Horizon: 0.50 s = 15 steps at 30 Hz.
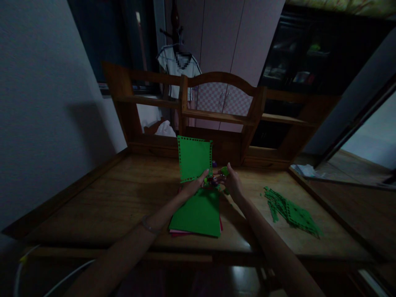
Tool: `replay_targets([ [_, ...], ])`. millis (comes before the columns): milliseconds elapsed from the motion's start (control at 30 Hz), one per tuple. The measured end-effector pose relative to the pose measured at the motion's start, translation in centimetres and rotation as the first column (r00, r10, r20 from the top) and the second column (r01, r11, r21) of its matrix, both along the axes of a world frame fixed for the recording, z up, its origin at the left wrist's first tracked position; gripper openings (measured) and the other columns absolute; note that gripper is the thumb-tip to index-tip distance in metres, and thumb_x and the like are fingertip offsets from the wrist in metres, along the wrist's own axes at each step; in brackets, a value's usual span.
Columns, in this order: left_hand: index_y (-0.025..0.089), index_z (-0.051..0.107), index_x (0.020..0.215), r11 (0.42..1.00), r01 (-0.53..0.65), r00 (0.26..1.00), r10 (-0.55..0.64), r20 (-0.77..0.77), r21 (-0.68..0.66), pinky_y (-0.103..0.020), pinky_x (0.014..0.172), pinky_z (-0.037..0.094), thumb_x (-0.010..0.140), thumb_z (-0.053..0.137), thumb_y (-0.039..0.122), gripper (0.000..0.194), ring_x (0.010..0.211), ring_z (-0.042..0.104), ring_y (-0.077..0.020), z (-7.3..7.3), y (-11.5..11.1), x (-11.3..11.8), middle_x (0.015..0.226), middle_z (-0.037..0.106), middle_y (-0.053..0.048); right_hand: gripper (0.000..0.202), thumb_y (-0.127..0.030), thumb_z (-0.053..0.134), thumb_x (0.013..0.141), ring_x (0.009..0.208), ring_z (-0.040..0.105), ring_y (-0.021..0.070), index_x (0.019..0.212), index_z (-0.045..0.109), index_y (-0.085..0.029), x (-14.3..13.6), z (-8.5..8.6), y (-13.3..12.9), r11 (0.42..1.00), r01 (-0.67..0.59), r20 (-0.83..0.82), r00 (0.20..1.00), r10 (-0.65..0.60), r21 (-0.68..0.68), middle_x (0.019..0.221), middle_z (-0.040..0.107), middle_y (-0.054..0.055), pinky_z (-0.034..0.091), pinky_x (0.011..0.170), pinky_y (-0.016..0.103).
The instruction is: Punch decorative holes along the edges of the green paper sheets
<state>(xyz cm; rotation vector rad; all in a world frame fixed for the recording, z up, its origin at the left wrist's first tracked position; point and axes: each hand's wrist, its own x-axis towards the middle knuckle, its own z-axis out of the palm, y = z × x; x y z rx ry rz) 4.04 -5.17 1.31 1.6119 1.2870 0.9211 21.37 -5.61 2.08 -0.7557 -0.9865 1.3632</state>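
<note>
Green paper catches my eye first: a sheet [194,159] stands raised above the desk [108,198], rows of small dark holes running along its edges. The person's left hand [198,183] is closed on its lower right corner, thumb in front. The right hand [234,185] is wrapped around a small tool with a green handle [224,170], whose working end meets the sheet near that same corner; the dimness keeps me from telling whether its bite is closed.

Just below the hands lies a stack of paper [196,212], green on top, with pink and red edges showing underneath. Well over to the right, a loose pile of green pieces [298,214] rests on the wood, narrow strips beside broader pieces with dark marks. Beyond the desk's wooden shelves [218,117], a white shirt [169,60] hangs from a stand.
</note>
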Motion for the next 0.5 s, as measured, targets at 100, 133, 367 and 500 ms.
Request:
replay_targets([
  [100,0.021,0.044,0.053,1.000,-0.005,1.000,0.005,0.011,0.026,-0.027,0.061,0.038,0.079,0.031,0.074,0.061,0.052,0.044,-0.0142,-0.2,0.1,0.0,0.048,0.042,0.003,0.043,-0.061,0.062,0.075,0.056,0.065,0.0169,0.082,0.056,-0.019,-0.1,-0.4,0.3,0.999,-0.042,0.035,0.999,0.042,-0.011,0.079,0.068,0.005,0.053,0.051,0.028],
  [133,0.021,0.042,0.051,0.999,-0.014,1.000,0.014,0.012,0.035,-0.027,0.062,0.038,0.078,0.032,0.074,0.060,0.052,0.044,-0.0140,-0.3,0.1,0.0,0.049,0.043,0.002,0.043,-0.062,0.062,0.075,0.055,0.065,0.0167,0.081,0.056,-0.019,-0.1,-0.5,0.3,0.998,-0.053,0.049,0.997,0.054,-0.015,0.078,0.068,0.005,0.052,0.050,0.027],
  [367,0.022,0.049,0.052,0.998,-0.037,0.999,0.038,-0.027,0.055,-0.031,0.067,0.042,0.077,0.037,0.074,0.059,0.062,0.054,-0.0194,-0.6,0.4,-0.2,0.051,0.051,0.000,0.045,-0.064,0.060,0.075,0.055,0.062,0.0162,0.082,0.055,-0.020,-0.6,-1.1,-0.2,0.986,-0.164,0.131,0.977,0.168,-0.040,0.070,0.065,0.003,0.048,0.053,0.028],
  [500,0.022,0.060,0.063,0.996,-0.032,0.999,0.031,0.025,0.081,-0.034,0.077,0.044,0.077,0.040,0.071,0.056,0.077,0.059,-0.0240,0.0,0.2,-0.1,0.061,0.061,-0.004,0.048,-0.067,0.058,0.075,0.052,0.058,0.0152,0.081,0.053,-0.020,-1.0,-1.2,-0.5,0.986,-0.166,0.197,0.967,0.164,-0.007,0.065,0.062,0.002,0.046,0.053,0.028],
])
